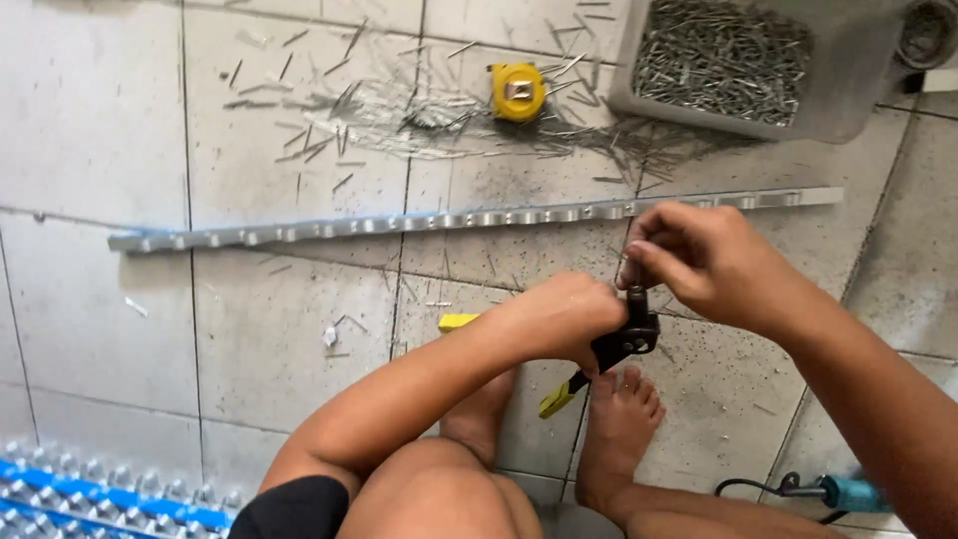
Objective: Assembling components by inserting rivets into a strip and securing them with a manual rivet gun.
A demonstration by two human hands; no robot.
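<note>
My left hand grips a black hand riveter with yellow-tipped handles, held above my bare feet. My right hand pinches something small at the top of the riveter's nose; what sits between the fingertips is hidden. Just beyond both hands a long aluminium strip with a row of notches lies across the tiled floor.
A yellow tape measure lies among scattered rivet stems. A grey tub full of metal pins stands at the top right. A teal power tool with a cable is at the lower right; a blue riveted strip at the lower left.
</note>
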